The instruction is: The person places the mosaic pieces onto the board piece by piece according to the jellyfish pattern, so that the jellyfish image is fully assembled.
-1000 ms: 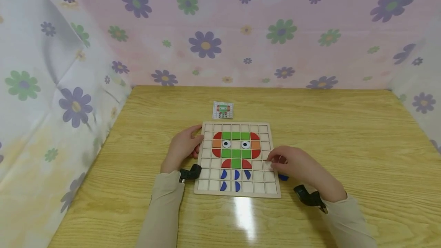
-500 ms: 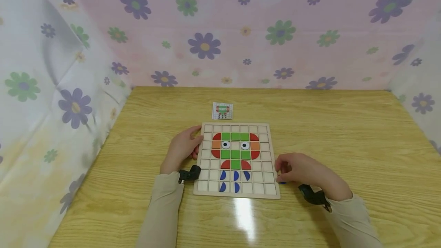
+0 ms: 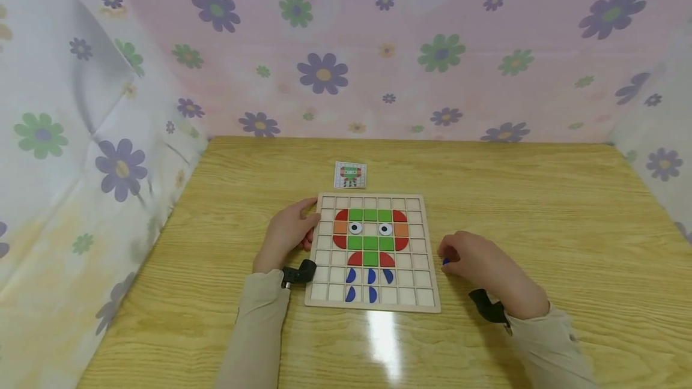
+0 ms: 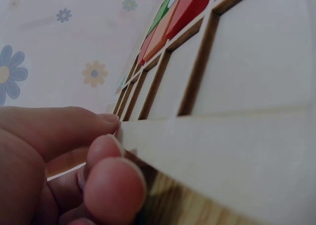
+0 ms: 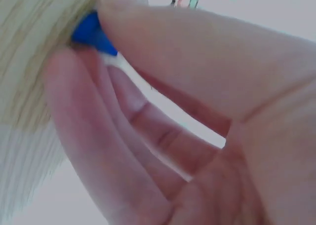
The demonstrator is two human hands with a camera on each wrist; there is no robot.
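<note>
A square wooden grid board (image 3: 416, 293) lies on the table, with red, green and orange pieces, two eye pieces and several blue half-circle pieces (image 3: 372, 275) set in its cells. At its left edge, my left hand (image 3: 288, 232) holds the rim, thumb on top and the other fingers bent beside the edge. Just right of the board, my right hand (image 3: 478, 260) pinches a blue piece (image 5: 94, 33) between thumb and fingertips, low over the tabletop. The fingers partly hide the piece, so its full shape cannot be made out.
Behind the board lies a small picture card (image 3: 350, 174) with a similar coloured figure on a grid. Flowered cloth (image 3: 378, 77) hangs along the back and both sides of the wooden table (image 3: 540, 197). Dark wrist cameras (image 3: 489, 307) are strapped to both wrists.
My right hand has moved from over the board's right edge to the table beside it, and a blue piece is now between its fingers. The left hand has stayed at the board's edge.
</note>
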